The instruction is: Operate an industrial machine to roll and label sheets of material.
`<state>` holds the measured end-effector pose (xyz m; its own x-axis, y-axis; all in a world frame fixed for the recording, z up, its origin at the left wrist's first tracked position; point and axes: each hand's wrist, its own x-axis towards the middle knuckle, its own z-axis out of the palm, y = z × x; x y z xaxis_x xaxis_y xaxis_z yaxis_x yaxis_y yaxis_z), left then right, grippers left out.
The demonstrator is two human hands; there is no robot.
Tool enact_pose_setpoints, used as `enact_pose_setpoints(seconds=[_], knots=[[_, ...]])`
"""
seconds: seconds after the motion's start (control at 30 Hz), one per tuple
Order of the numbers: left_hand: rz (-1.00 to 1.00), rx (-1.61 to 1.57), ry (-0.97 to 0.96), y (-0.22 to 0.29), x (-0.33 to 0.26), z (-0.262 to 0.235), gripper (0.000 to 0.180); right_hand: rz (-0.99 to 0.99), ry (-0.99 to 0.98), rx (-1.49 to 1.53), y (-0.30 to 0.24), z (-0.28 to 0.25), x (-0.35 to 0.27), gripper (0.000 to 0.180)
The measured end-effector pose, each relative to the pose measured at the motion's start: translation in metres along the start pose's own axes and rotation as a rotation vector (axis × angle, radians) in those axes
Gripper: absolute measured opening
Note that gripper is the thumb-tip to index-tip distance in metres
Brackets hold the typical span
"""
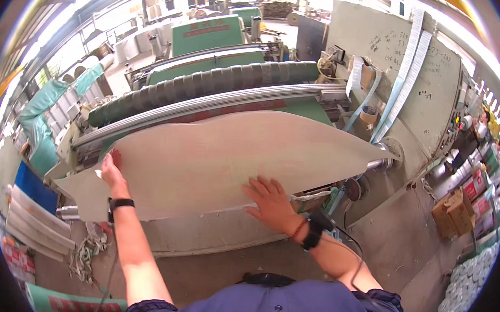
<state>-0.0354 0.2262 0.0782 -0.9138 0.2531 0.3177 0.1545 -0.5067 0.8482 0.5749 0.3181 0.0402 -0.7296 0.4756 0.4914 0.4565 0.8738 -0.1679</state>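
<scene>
Beige sheet, long axis L–R, lies ahead of you, near side of the metal rail; support mostly hidden. Your R hand, nearer its mid., is spread flat, gripping nothing; your L hand is part-curled at the L end, grip unclear. Dark roller far, floor R.

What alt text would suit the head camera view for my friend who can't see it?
A person's left hand and right hand touch a wide pale sheet in front of a long dark roller; the right, fingers spread, is at the sheet's near edge.
</scene>
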Motion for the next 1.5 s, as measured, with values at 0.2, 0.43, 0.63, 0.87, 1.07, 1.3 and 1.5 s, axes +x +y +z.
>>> enact_pose_setpoints(seconds=[0.2,0.43,0.63,0.87,1.07,1.3,1.5], knots=[[-0.545,-0.216,-1.202,-0.016,-0.347,0.082,0.061,0.445,-0.582,0.019,0.103,0.002,0.040,0.070],[-1.006,-1.013,-0.540,-0.141,-0.441,0.120,0.067,0.461,-0.714,0.086,0.133,-0.007,0.073,0.086],[-0.946,-0.950,-0.422,-0.155,-0.441,0.131,0.090,0.161,0.105,0.206,0.207,-0.090,-0.080,0.039],[-0.362,0.101,-0.603,-0.120,-0.484,0.180,0.112,0.702,1.269,-0.244,0.368,-0.396,-0.303,0.046],[-0.753,-0.804,-0.265,-0.081,-0.520,0.229,0.079,0.723,1.013,-0.650,0.452,-0.413,-0.334,0.048],[-0.629,-0.617,-0.044,-0.131,-0.492,0.214,0.106,0.678,0.845,-0.638,0.457,-0.442,-0.356,0.055],[-0.563,-0.570,0.048,-0.145,-0.480,0.205,0.102,0.595,0.867,-0.695,0.440,-0.451,-0.344,0.038]])
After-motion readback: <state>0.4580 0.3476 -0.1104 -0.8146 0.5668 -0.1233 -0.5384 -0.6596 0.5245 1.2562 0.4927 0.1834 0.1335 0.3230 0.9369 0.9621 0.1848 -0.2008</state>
